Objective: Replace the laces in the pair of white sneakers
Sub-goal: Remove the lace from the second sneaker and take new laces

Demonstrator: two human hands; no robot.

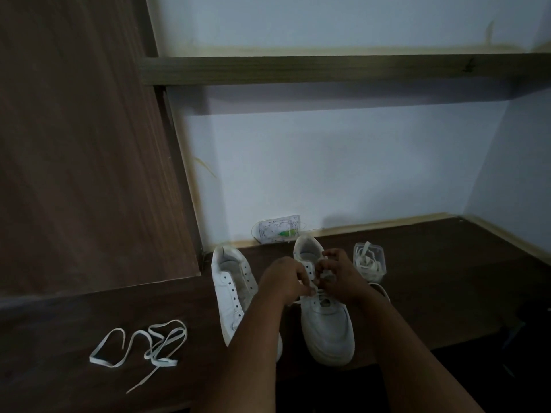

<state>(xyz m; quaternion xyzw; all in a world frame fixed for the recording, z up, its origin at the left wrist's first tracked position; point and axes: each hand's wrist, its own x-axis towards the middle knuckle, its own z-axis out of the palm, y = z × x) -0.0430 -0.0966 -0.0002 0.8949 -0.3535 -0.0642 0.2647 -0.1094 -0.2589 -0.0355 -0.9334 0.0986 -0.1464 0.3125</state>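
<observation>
Near the tabletop's (432, 293) back edge, our left hand (286, 278) and right hand (337, 272) pinch the limp, light lace (323, 274) over the right sneaker (326, 326); best gripped near its stiff tip.

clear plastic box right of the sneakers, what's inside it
A coiled white shoelace fills the clear plastic box, one end poking above the rim. Anything beneath the coil is hidden.
</observation>
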